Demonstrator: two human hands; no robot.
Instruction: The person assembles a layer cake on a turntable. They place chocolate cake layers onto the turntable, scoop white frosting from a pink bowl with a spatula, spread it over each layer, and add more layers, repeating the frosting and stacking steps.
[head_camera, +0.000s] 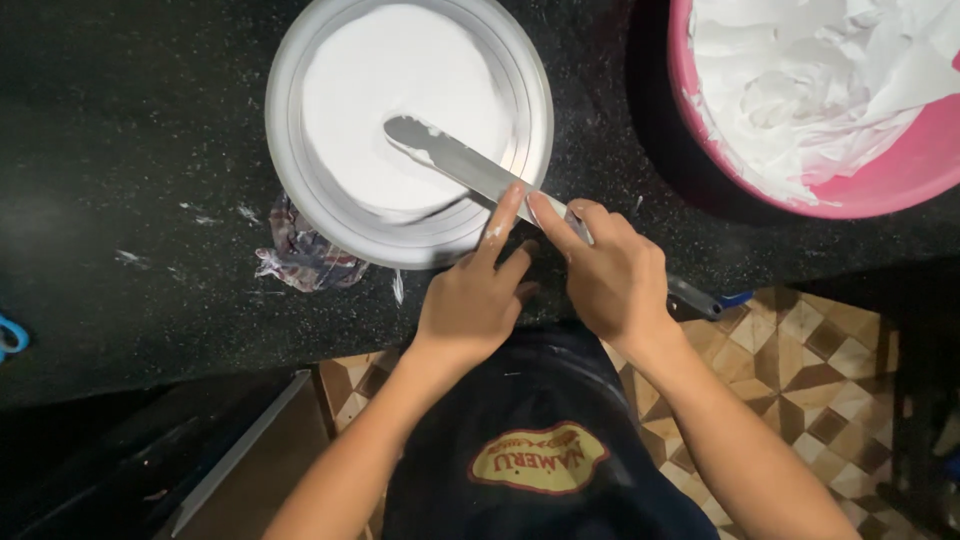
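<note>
spatula (455, 160): stiff metal, slick with cream, blade lay on the iced cake (400, 105); best held at handle
right hand (610, 280): grip closed on handle
left hand (475, 295): grip loose, forefinger steadied blade
stand (300, 190): on dark table (120, 150)

Large pink plastic bowl (900, 170) holding whipped white cream, crumpled checked cloth (300, 255) lying on speckled black stone counter (130, 150), patterned brown tiled floor (800, 370) showing below, blue object (10, 335) peeking in at the left edge
</note>
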